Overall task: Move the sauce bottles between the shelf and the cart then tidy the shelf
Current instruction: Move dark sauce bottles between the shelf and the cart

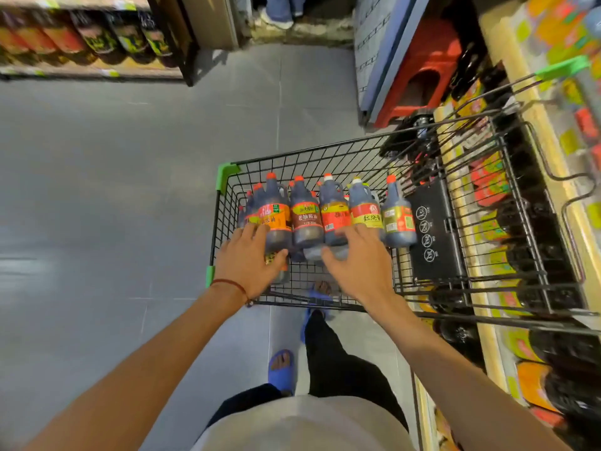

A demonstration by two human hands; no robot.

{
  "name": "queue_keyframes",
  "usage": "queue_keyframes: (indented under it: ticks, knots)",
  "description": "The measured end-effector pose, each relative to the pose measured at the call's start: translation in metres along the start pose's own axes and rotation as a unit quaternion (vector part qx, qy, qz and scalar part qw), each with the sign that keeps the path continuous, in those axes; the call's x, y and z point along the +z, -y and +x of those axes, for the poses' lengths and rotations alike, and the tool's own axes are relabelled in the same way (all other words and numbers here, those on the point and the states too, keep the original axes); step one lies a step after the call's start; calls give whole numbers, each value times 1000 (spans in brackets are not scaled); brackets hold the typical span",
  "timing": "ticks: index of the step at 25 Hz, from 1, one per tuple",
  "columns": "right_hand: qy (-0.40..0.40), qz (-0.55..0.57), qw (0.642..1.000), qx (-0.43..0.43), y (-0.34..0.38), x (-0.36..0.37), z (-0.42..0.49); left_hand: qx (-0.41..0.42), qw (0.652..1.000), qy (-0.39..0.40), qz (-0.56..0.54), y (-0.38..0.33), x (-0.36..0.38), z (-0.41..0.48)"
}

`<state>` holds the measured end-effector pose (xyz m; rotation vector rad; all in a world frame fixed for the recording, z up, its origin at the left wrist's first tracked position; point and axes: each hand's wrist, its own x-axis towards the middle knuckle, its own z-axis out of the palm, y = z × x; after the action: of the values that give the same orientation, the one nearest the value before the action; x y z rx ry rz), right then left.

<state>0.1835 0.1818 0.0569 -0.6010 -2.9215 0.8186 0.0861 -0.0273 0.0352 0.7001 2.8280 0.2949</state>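
A black wire cart (227, 203) with green corners stands in the aisle and holds several dark sauce bottles with red caps and red, orange and yellow labels, such as one brown-labelled bottle (306, 216). My left hand (250, 262) reaches into the cart with spread fingers, at the base of the orange-labelled bottle (274, 216). My right hand (357, 258) reaches in beside it, fingers spread, over the lower part of the red-labelled bottle (335, 213). Neither hand visibly grips a bottle. The shelf (507, 222) with more dark bottles runs along the right.
A second shelf of bottles (87, 40) stands at the far left. A red plastic stool (422, 70) sits beyond the cart. Another person's feet (279, 14) are at the far end of the grey floor. My own feet in blue sandals (281, 369) are just behind the cart.
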Motion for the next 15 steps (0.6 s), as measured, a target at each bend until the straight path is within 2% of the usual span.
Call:
queue_keyframes:
  ticks: [6, 8, 9, 12, 15]
  knots:
    - [83, -4, 996, 10, -15, 17, 84, -86, 994, 54, -32, -1, 21, 69]
    - [80, -9, 997, 8, -16, 29, 101, -122, 987, 83, -60, 3, 37, 90]
    - [79, -12, 997, 6, -18, 36, 105, -144, 981, 101, -76, 7, 46, 97]
    - [149, -13, 988, 39, -18, 55, 120, -233, 951, 155, -133, 18, 70, 125]
    - [155, -5, 986, 61, -23, 78, 130, -295, 923, 169, -181, 26, 93, 148]
